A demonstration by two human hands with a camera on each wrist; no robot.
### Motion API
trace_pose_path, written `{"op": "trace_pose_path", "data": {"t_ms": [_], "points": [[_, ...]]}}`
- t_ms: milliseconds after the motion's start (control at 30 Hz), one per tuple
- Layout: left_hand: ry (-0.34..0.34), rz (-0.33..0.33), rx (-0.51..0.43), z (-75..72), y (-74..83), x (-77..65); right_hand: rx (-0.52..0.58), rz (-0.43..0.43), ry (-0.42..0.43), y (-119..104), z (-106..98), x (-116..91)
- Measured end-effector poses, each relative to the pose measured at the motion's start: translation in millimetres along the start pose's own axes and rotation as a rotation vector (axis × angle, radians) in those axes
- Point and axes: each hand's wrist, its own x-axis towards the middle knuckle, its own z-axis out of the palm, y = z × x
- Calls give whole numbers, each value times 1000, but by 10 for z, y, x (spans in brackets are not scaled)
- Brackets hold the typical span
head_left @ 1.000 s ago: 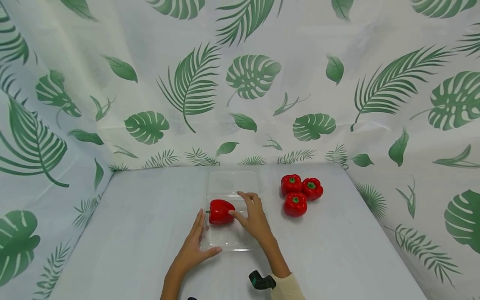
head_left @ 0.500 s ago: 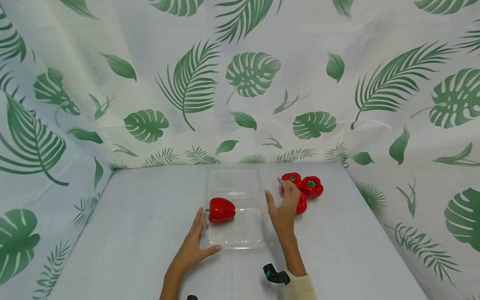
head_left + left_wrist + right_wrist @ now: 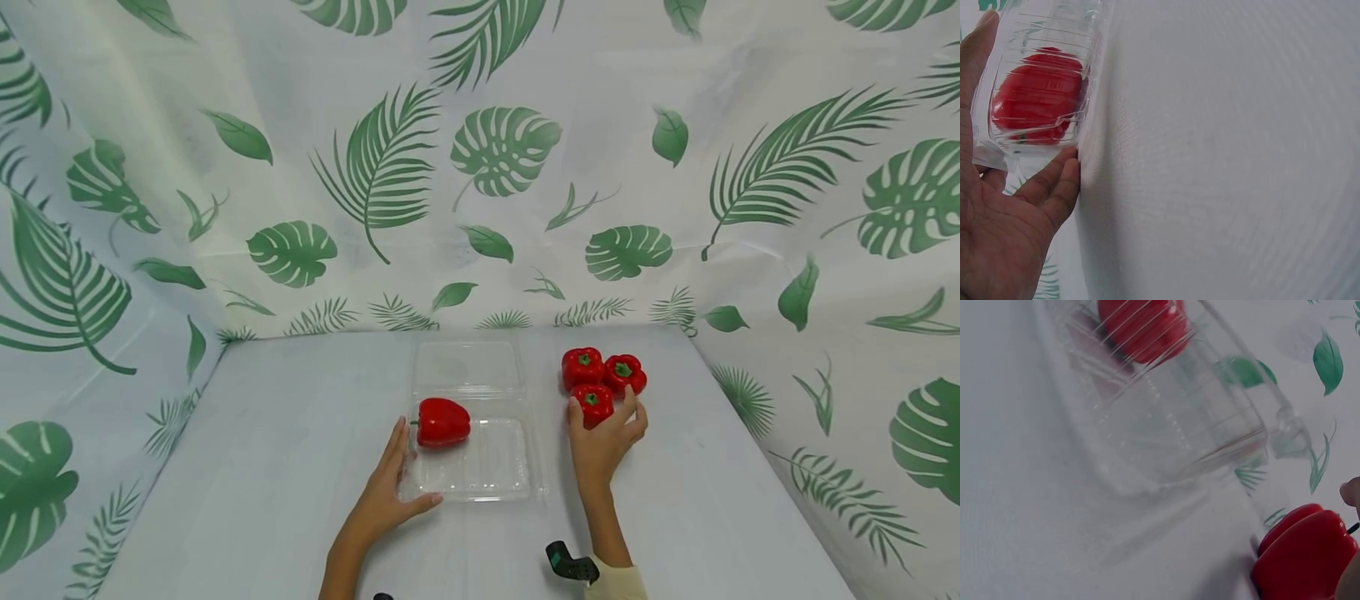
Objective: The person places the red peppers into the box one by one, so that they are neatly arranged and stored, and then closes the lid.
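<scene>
In the head view, a clear plastic clamshell box [image 3: 472, 498] lies on the table with its lid [image 3: 467, 367] folded back. One red bell pepper [image 3: 444, 422] lies on its side in the box's left part. My left hand [image 3: 384, 492] steadies the box from the left, fingers straight along its side and thumb stretched at the front corner. Through the clear wall, the left wrist view shows that same pepper [image 3: 1041, 97]. My right hand [image 3: 606, 442] spans the front pepper [image 3: 592, 403] of a group, thumb at its left and fingers spread at its right.
Behind the front pepper stand two more red bell peppers, one at back left [image 3: 582, 368] and one at back right [image 3: 626, 372]. A leaf-print cloth [image 3: 495, 167] hangs behind and beside the white table [image 3: 300, 433].
My right hand has let go of the pepper in the box and swung right to the front pepper of the group. The left hand has stayed at the box.
</scene>
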Motion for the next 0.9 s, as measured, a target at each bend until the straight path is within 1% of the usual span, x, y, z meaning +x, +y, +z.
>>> {"op": "trace_pose_path", "data": {"t_ms": [100,133,367,467,667,900], "points": [[3,-4,0,-2,4,8,3,26,-35,66,18,-8],[5,4,1,-1,2,10,6,33,-45,90,27,-10],[7,-2,6,2,4,9,89,48,-87,235,92,-59],[5,4,4,5,3,9,108,56,-104,276,97,-83],[-5,5,-9,12,-1,14,118,51,-105,324,95,-102],[3,11,-4,10,-24,9,148,58,-83,310,78,-122]]}}
